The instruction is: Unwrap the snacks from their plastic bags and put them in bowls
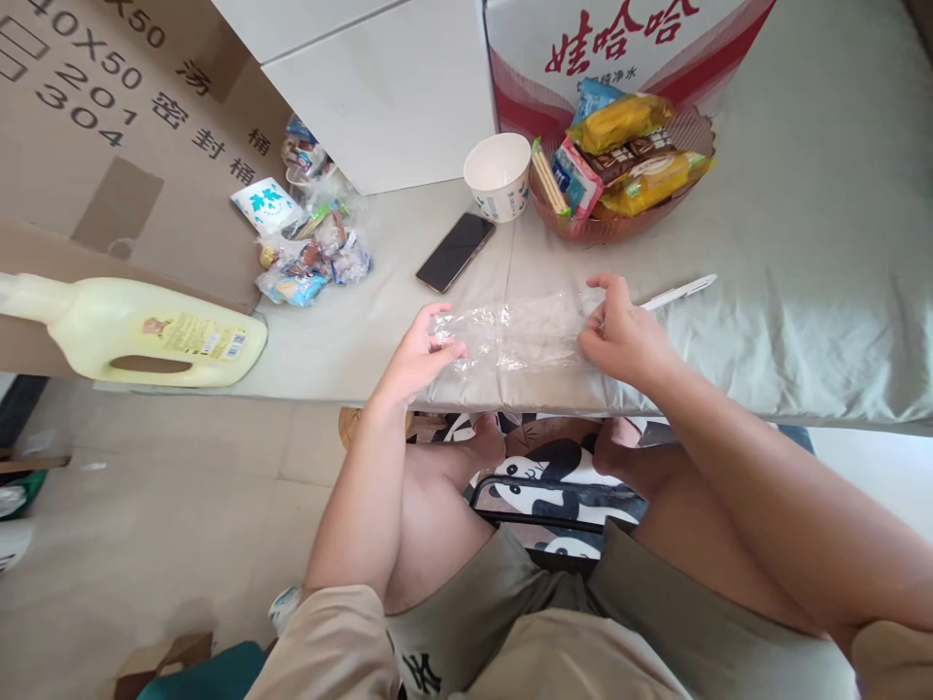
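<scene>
A clear, crinkled plastic bag [529,331] is stretched between my two hands, low over the front of the cloth-covered surface. My left hand [417,358] holds its left end, thumb and fingers curled at the plastic. At the other end, my right hand [625,331] pinches the bag, index finger raised and bent. A white pen-like object [681,292] lies just right of my right hand; its near end is hidden behind the hand. Beyond the bag rests a black phone [456,253]. A white paper cup [499,180] stands upright behind the phone.
A reddish bowl [619,228] of wrapped snacks stands in front of a red-and-white carton [525,58]. Several wrapped items [313,253] are heaped at left, near a yellow bottle [156,331] lying on its side. A large cardboard box [138,209] stands behind them.
</scene>
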`<state>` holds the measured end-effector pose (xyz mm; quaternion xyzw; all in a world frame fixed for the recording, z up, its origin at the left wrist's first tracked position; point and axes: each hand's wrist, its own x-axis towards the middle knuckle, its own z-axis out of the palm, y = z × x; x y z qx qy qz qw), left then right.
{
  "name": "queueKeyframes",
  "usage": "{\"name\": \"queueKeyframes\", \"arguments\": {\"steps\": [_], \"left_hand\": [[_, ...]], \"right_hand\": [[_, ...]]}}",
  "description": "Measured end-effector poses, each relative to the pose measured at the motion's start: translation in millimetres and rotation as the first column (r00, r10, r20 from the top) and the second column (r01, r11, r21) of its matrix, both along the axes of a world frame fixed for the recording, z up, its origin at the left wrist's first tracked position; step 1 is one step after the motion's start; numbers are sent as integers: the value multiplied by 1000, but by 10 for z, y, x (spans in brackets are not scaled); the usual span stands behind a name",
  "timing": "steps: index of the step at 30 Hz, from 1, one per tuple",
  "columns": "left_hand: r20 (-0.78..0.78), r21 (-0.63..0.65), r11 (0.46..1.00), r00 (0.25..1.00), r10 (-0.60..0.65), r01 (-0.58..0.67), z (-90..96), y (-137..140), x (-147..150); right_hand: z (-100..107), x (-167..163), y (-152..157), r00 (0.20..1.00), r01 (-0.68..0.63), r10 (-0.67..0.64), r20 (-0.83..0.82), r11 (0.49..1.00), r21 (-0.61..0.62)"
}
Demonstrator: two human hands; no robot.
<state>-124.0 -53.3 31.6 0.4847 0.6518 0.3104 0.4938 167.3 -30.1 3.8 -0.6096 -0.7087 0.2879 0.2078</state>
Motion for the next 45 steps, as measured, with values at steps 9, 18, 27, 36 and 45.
{"name": "queueKeyframes", "arguments": {"steps": [9,18,27,36,45], "left_hand": [[-468,219,972,883,33,80,-310,85,-144],[-81,245,882,915,-394,402,4,-42,256],[459,230,971,873,-166,64,77,9,340],[296,109,979,934,-199,174,2,-22,580],[427,48,936,840,-336,350,-54,63,340]], "right_hand": [[-68,-19,-104,960,-244,175,221,907,343],[61,-115,-198,872,-478,481,88,800,364],[244,-206,-121,876,-259,153,-457,949,-179],[153,-216,-151,679,-292,29,-733,927,-234],[61,-25,-6,660,-296,252,-708,953,64]]}}
